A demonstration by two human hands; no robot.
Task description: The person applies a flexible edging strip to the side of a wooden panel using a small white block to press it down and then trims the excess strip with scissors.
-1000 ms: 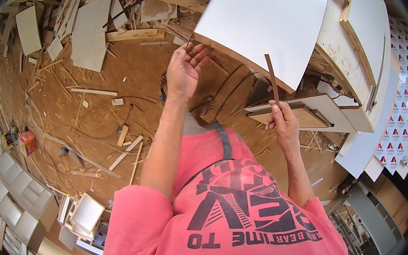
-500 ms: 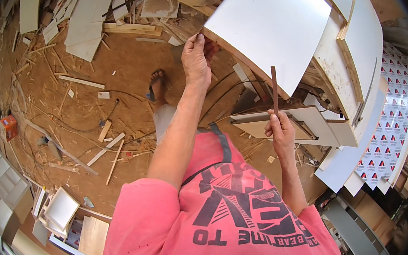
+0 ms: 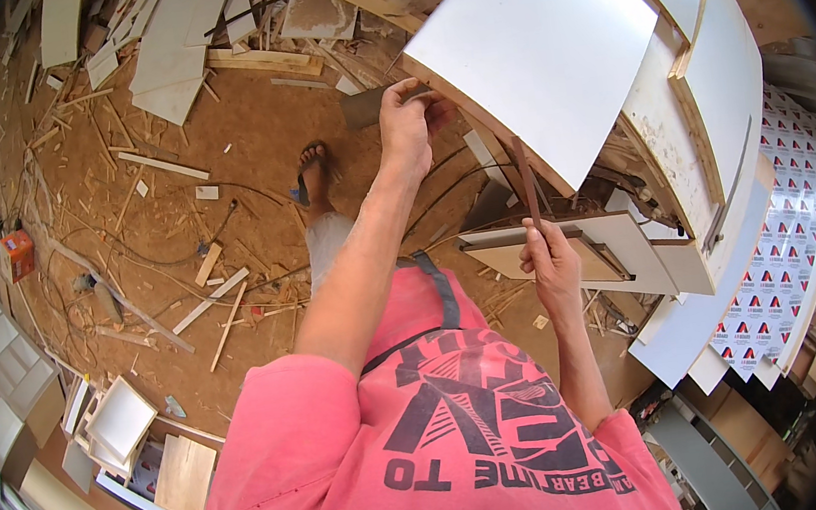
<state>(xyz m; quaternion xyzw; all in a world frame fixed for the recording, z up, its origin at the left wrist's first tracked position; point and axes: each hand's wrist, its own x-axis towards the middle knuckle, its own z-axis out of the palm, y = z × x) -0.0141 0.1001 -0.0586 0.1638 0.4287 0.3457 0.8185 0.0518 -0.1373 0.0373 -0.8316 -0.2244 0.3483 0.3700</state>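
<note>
Beside white board (image 3: 536, 54), offcuts (image 3: 174, 60) strewn around, right hand (image 3: 554, 256) pinches brown strip (image 3: 528, 181); left hand's (image 3: 404, 132) grip unclear.

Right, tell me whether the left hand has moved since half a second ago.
Yes, slightly: against the left corner of the white panel, the left hand has shifted down and right in the picture, along the panel's edge.

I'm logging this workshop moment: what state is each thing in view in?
Left hand, at the edge of the white panel; grip partly hidden
Right hand, grip closed on the brown strip
Brown strip, held near one end
White panel, lying white face up
Wood offcuts, scattered over the floor
White-lined box, open
</note>
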